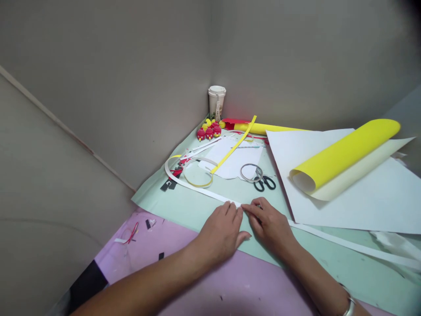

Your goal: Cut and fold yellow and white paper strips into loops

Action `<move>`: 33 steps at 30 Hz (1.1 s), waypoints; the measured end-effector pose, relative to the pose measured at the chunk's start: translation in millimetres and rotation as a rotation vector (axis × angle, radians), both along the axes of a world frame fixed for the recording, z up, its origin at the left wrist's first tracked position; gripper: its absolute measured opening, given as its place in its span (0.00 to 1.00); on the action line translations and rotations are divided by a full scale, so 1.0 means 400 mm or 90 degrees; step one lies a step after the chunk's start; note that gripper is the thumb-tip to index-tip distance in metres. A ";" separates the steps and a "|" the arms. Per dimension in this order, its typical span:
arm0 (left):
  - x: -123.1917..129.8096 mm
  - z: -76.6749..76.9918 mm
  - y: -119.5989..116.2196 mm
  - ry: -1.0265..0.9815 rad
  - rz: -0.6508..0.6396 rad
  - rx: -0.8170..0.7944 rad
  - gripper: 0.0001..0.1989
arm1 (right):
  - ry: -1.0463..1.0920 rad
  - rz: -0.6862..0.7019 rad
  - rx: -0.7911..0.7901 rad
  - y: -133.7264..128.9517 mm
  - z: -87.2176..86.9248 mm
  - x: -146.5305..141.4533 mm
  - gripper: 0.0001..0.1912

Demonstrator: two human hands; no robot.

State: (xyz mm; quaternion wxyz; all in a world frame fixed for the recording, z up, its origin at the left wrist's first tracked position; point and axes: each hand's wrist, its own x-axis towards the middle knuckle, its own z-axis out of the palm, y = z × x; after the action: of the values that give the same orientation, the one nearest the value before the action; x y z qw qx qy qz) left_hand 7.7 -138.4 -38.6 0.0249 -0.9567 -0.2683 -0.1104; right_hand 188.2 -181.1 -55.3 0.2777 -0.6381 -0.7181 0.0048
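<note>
A long white paper strip (200,191) lies across the pale green sheet (154,195), its left end curling back and its right part running toward the right edge. My left hand (222,230) rests palm down with fingertips on the strip, thumb spread to the side. Close beside it, my right hand (272,226) has its fingers bent around the strip, the index finger reaching to my left fingertips. The bit of strip under both hands is hidden. Just beyond my right hand lie black-handled scissors (265,183) and a grey ring (246,174).
A yellow paper roll (348,156) lies on large white sheets (358,215) at right. Yellow strips (235,147) and black scraps (169,183) lie farther back. Small red and yellow balls (209,133) sit by a lidded cup (216,103) against the grey walls (131,79).
</note>
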 end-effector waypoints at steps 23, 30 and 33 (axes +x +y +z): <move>0.003 -0.004 0.008 0.017 -0.003 -0.014 0.30 | 0.019 0.000 0.016 0.001 -0.001 0.002 0.11; 0.001 -0.017 0.007 0.021 -0.001 -0.006 0.30 | 0.026 0.002 0.020 0.003 -0.002 0.001 0.12; 0.001 -0.016 0.006 0.026 -0.001 -0.001 0.30 | 0.029 0.002 0.019 0.003 -0.002 0.001 0.12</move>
State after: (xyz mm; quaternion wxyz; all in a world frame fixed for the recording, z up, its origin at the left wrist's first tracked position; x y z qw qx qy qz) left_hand 7.9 -135.9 -45.1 0.0296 -0.9589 -0.2672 -0.0906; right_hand 188.4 -180.1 -56.1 0.3034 -0.6324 -0.7127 0.0091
